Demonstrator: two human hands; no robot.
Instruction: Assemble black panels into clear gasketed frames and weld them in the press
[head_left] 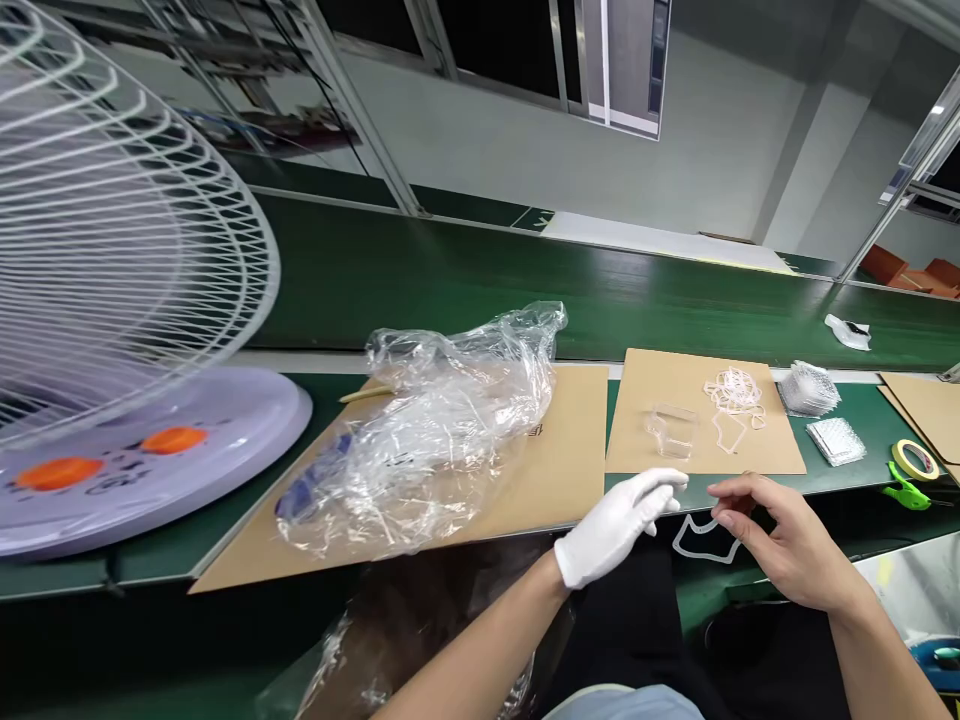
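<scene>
**A:** Green belt [540,290], and a fan [127,250] at nine o'clock, likely there to cool the worker. Where are the hands?

**B:** Low, around six. The gloved left hand [615,530] is half open, holding nothing.

**A:** And the bare right hand [787,545]?

**B:** Curled at the top of a clear plastic frame [705,540], which lies between the hands. Whether it grips, I cannot tell.

**A:** Why the cardboard sheet [776,450] at twelve?

**B:** Probably to pad the belt under the clear tray [669,432] and loops [735,400].

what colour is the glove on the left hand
White glove, shown best in the head view.
</scene>
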